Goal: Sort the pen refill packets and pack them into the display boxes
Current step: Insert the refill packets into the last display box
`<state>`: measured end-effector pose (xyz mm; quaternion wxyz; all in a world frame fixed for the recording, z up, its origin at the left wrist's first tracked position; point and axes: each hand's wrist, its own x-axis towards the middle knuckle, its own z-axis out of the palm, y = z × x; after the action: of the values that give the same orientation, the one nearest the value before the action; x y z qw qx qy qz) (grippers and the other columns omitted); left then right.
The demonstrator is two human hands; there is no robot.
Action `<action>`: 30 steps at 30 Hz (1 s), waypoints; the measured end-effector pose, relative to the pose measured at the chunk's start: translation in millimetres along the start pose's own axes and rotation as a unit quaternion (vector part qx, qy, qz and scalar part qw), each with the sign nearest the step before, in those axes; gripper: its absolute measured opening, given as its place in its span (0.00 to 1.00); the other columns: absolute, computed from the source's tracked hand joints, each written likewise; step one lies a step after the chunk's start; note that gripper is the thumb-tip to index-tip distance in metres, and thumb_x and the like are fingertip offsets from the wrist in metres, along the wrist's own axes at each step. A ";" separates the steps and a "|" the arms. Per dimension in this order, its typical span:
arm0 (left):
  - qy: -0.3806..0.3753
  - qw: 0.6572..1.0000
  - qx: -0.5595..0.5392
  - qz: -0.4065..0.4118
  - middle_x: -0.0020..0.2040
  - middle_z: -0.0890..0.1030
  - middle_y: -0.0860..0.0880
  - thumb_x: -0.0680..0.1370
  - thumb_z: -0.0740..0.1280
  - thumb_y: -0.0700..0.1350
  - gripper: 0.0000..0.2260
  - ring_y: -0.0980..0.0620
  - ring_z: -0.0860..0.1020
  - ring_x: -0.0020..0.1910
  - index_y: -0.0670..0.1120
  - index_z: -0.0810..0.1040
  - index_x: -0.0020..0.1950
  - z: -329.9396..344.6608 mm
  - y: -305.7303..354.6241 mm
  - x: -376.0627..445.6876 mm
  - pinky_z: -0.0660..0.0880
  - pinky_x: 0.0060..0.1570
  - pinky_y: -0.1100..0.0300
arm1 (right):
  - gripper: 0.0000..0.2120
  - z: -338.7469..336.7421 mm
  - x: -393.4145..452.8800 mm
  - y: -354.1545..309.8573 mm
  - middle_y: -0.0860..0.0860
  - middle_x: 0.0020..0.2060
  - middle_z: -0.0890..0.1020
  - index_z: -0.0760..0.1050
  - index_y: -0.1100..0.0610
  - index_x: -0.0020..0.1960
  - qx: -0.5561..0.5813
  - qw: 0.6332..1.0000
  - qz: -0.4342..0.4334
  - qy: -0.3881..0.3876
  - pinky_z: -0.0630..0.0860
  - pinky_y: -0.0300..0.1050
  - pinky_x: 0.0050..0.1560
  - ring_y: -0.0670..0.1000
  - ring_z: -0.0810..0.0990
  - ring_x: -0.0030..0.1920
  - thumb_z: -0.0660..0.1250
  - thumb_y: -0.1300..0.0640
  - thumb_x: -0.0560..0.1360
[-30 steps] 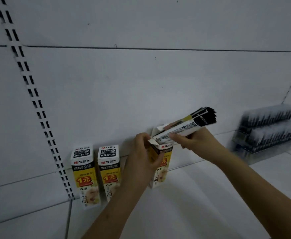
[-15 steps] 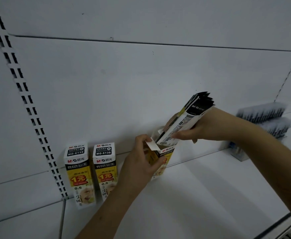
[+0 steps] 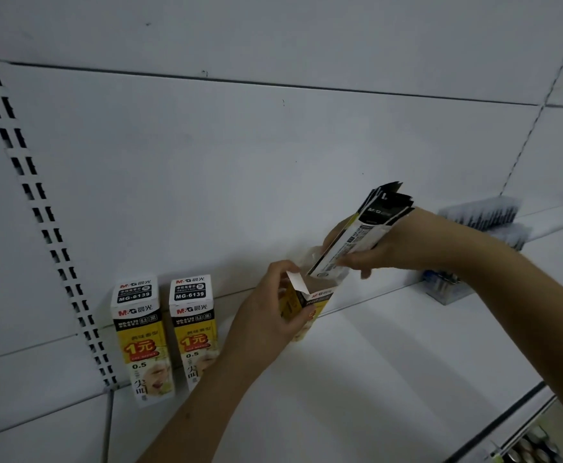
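White shelf (image 3: 373, 379); three display boxes (image 3: 141, 339); pen rack (image 3: 447, 289).

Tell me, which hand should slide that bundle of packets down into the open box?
The right hand, probably: it already grips the packet bundle, tilted with its lower end at the open box mouth. The left hand holds that box.

- Bundle of refill packets (image 3: 360, 235) in right hand (image 3: 397, 243) has tipped from near-flat to steeply tilted, lower end now at the mouth of the open box (image 3: 316, 300).
- Right forearm has swung up, now crossing the pen rack (image 3: 483, 222).
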<state>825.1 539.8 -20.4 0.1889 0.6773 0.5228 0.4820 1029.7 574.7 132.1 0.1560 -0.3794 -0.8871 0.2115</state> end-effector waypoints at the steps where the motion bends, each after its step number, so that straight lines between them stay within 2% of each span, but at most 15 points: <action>1: -0.002 1.000 -0.001 0.000 0.57 0.79 0.60 0.71 0.76 0.49 0.25 0.62 0.78 0.57 0.66 0.64 0.58 0.3 0.5 0.3 0.79 0.54 0.56 | 0.11 0.2 -0.9 0.2 0.43 0.41 0.86 0.82 0.46 0.55 0.002 1.000 -0.001 0.005 0.83 0.47 0.46 0.46 0.85 0.37 0.72 0.56 0.74; 4: -0.007 1.000 -0.002 0.001 0.56 0.78 0.62 0.71 0.77 0.50 0.26 0.62 0.78 0.57 0.66 0.64 0.58 0.6 0.9 -0.3 0.79 0.55 0.55 | 0.10 2.5 -4.4 -2.2 0.47 0.42 0.87 0.83 0.52 0.55 0.032 0.999 -0.007 -0.002 0.83 0.46 0.47 0.48 0.86 0.39 0.72 0.60 0.74; 7: -0.015 1.000 -0.007 0.006 0.57 0.78 0.60 0.71 0.77 0.51 0.26 0.60 0.78 0.58 0.65 0.65 0.59 2.0 1.9 -1.6 0.79 0.57 0.54 | 0.09 10.0 -5.9 -4.2 0.45 0.42 0.87 0.83 0.56 0.54 0.065 0.998 0.003 -0.011 0.82 0.41 0.44 0.47 0.86 0.39 0.72 0.61 0.74; 9: -0.022 1.000 -0.014 0.004 0.57 0.79 0.58 0.71 0.77 0.52 0.26 0.59 0.79 0.58 0.65 0.65 0.60 3.8 2.8 -2.4 0.78 0.58 0.54 | 0.07 20.9 -4.6 -3.3 0.43 0.41 0.86 0.83 0.50 0.51 0.047 0.998 0.023 -0.035 0.82 0.40 0.41 0.46 0.85 0.36 0.73 0.59 0.74; 11: -0.031 0.999 -0.013 0.009 0.58 0.79 0.58 0.71 0.76 0.52 0.26 0.60 0.79 0.58 0.63 0.65 0.61 5.6 3.8 -3.4 0.78 0.59 0.54 | 0.10 31.4 -3.3 -2.4 0.42 0.42 0.85 0.81 0.43 0.48 0.037 0.997 0.040 -0.053 0.80 0.40 0.34 0.42 0.81 0.31 0.74 0.58 0.73; 13: -0.036 0.999 -0.010 0.011 0.59 0.79 0.58 0.71 0.76 0.52 0.27 0.60 0.78 0.58 0.62 0.65 0.62 5.6 4.6 -4.0 0.79 0.58 0.53 | 0.11 33.9 -3.0 -1.3 0.42 0.43 0.85 0.82 0.44 0.49 0.033 0.997 0.044 -0.046 0.77 0.41 0.29 0.40 0.79 0.30 0.75 0.58 0.72; 16: -0.035 0.999 0.000 0.013 0.59 0.79 0.59 0.71 0.76 0.53 0.27 0.60 0.78 0.58 0.63 0.64 0.62 1.9 5.2 -3.5 0.79 0.56 0.54 | 0.16 23.1 -7.0 -4.9 0.41 0.45 0.85 0.81 0.47 0.55 0.024 0.998 0.042 -0.032 0.78 0.41 0.30 0.40 0.78 0.30 0.78 0.55 0.69; 18: -0.029 0.999 0.005 0.014 0.59 0.79 0.59 0.71 0.76 0.53 0.26 0.60 0.79 0.58 0.64 0.64 0.62 -1.1 4.8 -3.2 0.79 0.55 0.55 | 0.22 17.9 -9.8 -8.0 0.38 0.51 0.83 0.78 0.44 0.59 0.002 0.999 0.027 -0.038 0.76 0.36 0.31 0.42 0.75 0.28 0.79 0.50 0.67; 19: -0.028 1.000 0.006 0.013 0.59 0.79 0.59 0.71 0.76 0.53 0.26 0.60 0.79 0.58 0.64 0.64 0.61 -2.0 4.5 -3.2 0.79 0.55 0.55 | 0.23 17.5 -10.6 -9.0 0.36 0.53 0.81 0.77 0.42 0.59 -0.002 0.999 0.022 -0.037 0.74 0.35 0.31 0.43 0.72 0.27 0.79 0.48 0.66; 21: -0.030 0.999 0.008 0.011 0.59 0.79 0.59 0.71 0.76 0.53 0.27 0.59 0.78 0.58 0.64 0.63 0.61 -2.4 4.1 -3.5 0.79 0.55 0.54 | 0.21 18.0 -12.2 -10.4 0.34 0.55 0.80 0.77 0.41 0.57 0.000 1.000 0.013 -0.025 0.73 0.38 0.32 0.45 0.70 0.28 0.78 0.47 0.66; 23: -0.030 0.999 0.010 0.012 0.59 0.79 0.59 0.71 0.76 0.52 0.27 0.59 0.78 0.58 0.65 0.63 0.61 -1.5 3.4 -3.6 0.79 0.55 0.54 | 0.19 20.3 -14.1 -10.1 0.32 0.52 0.80 0.78 0.40 0.56 -0.016 1.000 0.010 -0.011 0.77 0.43 0.35 0.45 0.73 0.29 0.78 0.49 0.68; 24: -0.030 0.999 0.010 0.013 0.59 0.79 0.59 0.71 0.76 0.52 0.27 0.59 0.78 0.58 0.64 0.64 0.61 -0.8 3.4 -3.7 0.79 0.55 0.54 | 0.18 22.4 -15.1 -9.6 0.29 0.48 0.80 0.78 0.40 0.56 -0.041 0.999 0.011 -0.010 0.77 0.41 0.35 0.43 0.75 0.29 0.77 0.50 0.69; 26: -0.032 0.999 0.013 0.016 0.59 0.79 0.60 0.71 0.76 0.52 0.27 0.59 0.78 0.58 0.64 0.64 0.61 0.4 4.2 -4.6 0.79 0.54 0.55 | 0.19 29.8 -17.3 -9.7 0.21 0.42 0.76 0.76 0.38 0.60 -0.126 0.992 0.015 -0.008 0.70 0.30 0.34 0.36 0.76 0.34 0.75 0.47 0.71; 28: -0.031 0.999 0.018 0.022 0.59 0.78 0.60 0.72 0.76 0.53 0.27 0.60 0.78 0.58 0.64 0.63 0.62 1.0 4.9 -5.6 0.79 0.54 0.55 | 0.24 39.6 -18.2 -7.4 0.24 0.51 0.75 0.70 0.36 0.66 -0.221 0.975 0.013 0.012 0.64 0.28 0.35 0.27 0.71 0.41 0.71 0.40 0.71; 30: -0.022 0.999 0.017 0.028 0.60 0.78 0.59 0.72 0.76 0.53 0.27 0.59 0.79 0.59 0.64 0.63 0.62 1.3 5.0 -6.6 0.79 0.54 0.55 | 0.27 46.2 -17.7 -2.8 0.30 0.61 0.73 0.66 0.35 0.68 -0.259 0.965 0.012 0.042 0.64 0.30 0.40 0.33 0.72 0.45 0.68 0.35 0.71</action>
<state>828.9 532.4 -20.2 0.1751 0.7056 0.5075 0.4626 1019.5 548.0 91.6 0.0869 -0.4260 -0.8996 -0.0400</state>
